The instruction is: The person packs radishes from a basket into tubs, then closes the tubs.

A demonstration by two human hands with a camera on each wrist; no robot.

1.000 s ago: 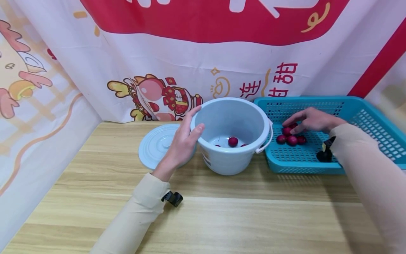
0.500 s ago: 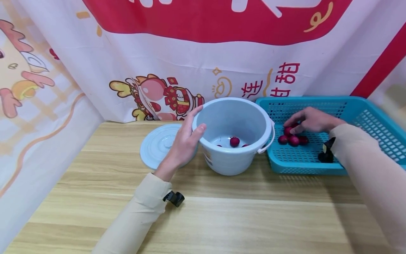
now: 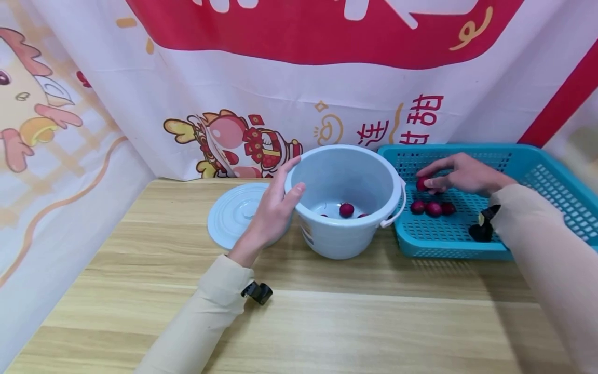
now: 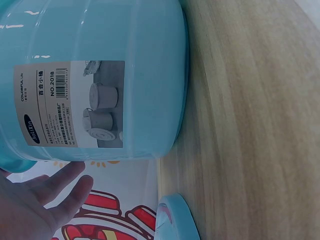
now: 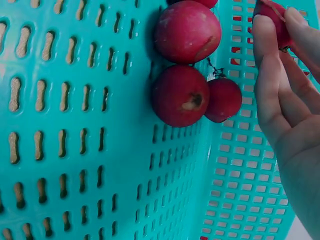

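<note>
A light blue bucket with a white handle stands on the wooden table. My left hand rests against its left rim, thumb and fingers fairly straight. In the left wrist view the fingers lie along the bucket's labelled side. My right hand pinches a red radish between thumb and fingers, raised over the teal basket. Beneath it several radishes lie on the basket floor, seen closer as red radishes. Inside the bucket a radish shows; others are partly hidden by the rim.
A round light blue lid lies on the table left of the bucket, partly behind my left hand. A printed cloth hangs behind the table. The basket stands close to the bucket's right side, near the white handle.
My right hand has lifted a radish slightly up off the others in the basket. The left hand stays at the bucket's rim. The head view has shifted a little.
</note>
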